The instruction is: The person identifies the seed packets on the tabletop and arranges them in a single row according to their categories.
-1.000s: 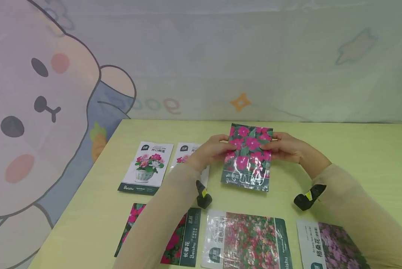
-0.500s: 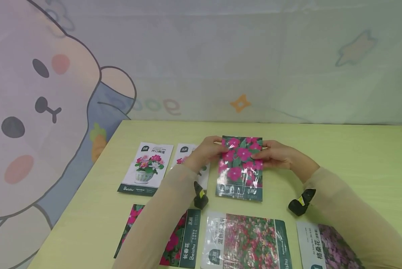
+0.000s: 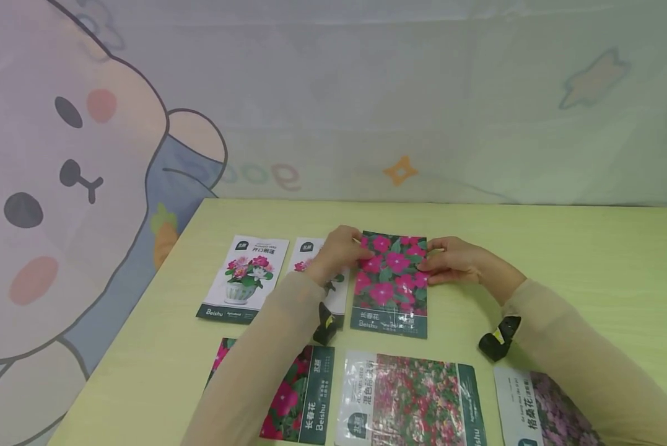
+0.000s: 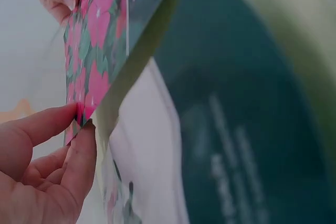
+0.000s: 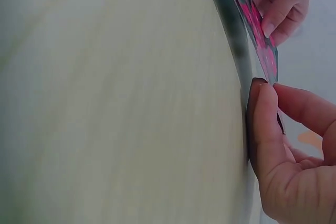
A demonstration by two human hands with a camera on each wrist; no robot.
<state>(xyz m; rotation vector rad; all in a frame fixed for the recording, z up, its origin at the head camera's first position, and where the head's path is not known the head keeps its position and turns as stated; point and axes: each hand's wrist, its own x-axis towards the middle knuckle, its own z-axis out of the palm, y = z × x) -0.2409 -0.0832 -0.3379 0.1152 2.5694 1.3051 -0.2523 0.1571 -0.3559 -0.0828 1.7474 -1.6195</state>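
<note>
A seed packet printed with pink flowers (image 3: 393, 279) lies nearly flat, close over the yellow table. My left hand (image 3: 337, 254) pinches its left edge between thumb and fingers, also seen close up in the left wrist view. On the opposite edge, my right hand (image 3: 457, 261) pinches it too; the right wrist view shows thumb and fingertip meeting at the packet's side (image 5: 268, 61). Just left of it is a white seed packet (image 3: 301, 251), partly covered by my left hand and sleeve. Another white packet with a potted flower (image 3: 245, 279) lies farther left.
Along the near side lie a pink-flower packet (image 3: 316, 396) partly under my left sleeve, a mixed-colour flower packet (image 3: 417, 396), and a purple-flower packet (image 3: 558, 409) partly behind my right sleeve. A printed cloth (image 3: 478, 111) hangs behind the table (image 3: 601, 279).
Both hands have brought the pink-flower packet left and down toward the table, beside the white packet. The other packets stay where they were.
</note>
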